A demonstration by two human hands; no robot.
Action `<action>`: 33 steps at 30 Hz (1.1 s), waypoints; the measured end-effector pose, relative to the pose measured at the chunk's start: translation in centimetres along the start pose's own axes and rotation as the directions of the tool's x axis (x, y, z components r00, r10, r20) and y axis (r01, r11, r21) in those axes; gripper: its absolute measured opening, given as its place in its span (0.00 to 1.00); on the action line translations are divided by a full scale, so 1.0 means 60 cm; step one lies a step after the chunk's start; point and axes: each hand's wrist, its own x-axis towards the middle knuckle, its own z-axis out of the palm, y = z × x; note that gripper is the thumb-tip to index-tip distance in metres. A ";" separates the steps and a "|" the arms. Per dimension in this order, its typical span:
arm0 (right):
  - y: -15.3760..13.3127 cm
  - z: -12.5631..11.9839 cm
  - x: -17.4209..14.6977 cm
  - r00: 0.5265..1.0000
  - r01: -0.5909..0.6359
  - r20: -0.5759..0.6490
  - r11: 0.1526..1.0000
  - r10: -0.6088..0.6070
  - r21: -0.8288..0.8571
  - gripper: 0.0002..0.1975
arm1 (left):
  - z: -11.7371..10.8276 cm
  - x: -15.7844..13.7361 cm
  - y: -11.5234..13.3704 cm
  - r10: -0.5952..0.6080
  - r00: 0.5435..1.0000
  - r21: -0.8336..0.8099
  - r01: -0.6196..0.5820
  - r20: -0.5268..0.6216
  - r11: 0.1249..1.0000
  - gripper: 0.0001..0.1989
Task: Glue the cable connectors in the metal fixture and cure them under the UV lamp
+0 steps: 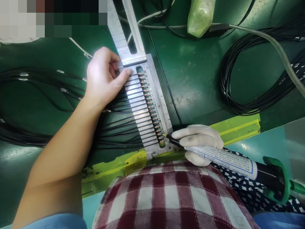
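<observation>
A long metal fixture (160, 98) lies on a green worktop (190, 73) in front of me, its near end close to my body, and it is the landmark for everything here. Across it, from its left side, run many thin black cables (26, 140), lying side by side; their stripped cable ends (152, 110), showing coppery orange and green, line up along the fixture's slot. My bare left hand (103, 76) is at the fixture's far left corner, thumb lying on its plate and fingers curled at its edge; whether that grip clasps the metal I cannot tell. My right hand, in a white glove (202, 136), is just beside the fixture's near right corner, its grip closed around a tube-shaped dispenser (224, 159) with a white printed label. The dispenser slants, its black nozzle (173, 140) pointing at the nearest cable ends; I cannot tell whether the tip touches them. A slotted metal frame (133, 25) stretches away from the fixture's far end. Well to the right of the fixture is a coil of black cable (240, 108); beyond it, to the far right, sits a green-wrapped bundle (201, 17). A yellow-green edge strip (240, 130) runs past the fixture's near end, above my checked garment (166, 194).
</observation>
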 end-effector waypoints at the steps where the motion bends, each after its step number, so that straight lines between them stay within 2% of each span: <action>1: 0.000 0.000 0.000 1.000 -0.001 0.003 1.000 0.001 -0.003 0.06 | 0.000 0.000 -0.001 0.004 1.000 0.001 -0.004 0.001 1.000 0.18; 19: -0.003 -0.009 -0.020 0.999 0.037 0.004 0.998 -0.038 0.057 0.10 | 0.001 0.000 0.000 0.014 1.000 -0.001 -0.014 -0.014 1.000 0.15; 24: -0.004 -0.003 -0.022 0.999 0.013 0.032 0.999 -0.014 0.035 0.07 | 0.000 0.000 -0.001 0.008 1.000 -0.017 -0.008 -0.009 1.000 0.14; 28: -0.005 0.000 -0.020 1.000 -0.002 0.007 0.999 0.002 0.041 0.08 | 0.000 0.000 0.001 0.000 1.000 -0.031 -0.001 -0.011 1.000 0.14; 33: -0.008 -0.003 -0.015 0.999 -0.010 0.046 1.000 0.009 0.016 0.09 | -0.001 0.001 0.003 -0.004 1.000 -0.051 0.003 -0.013 0.999 0.13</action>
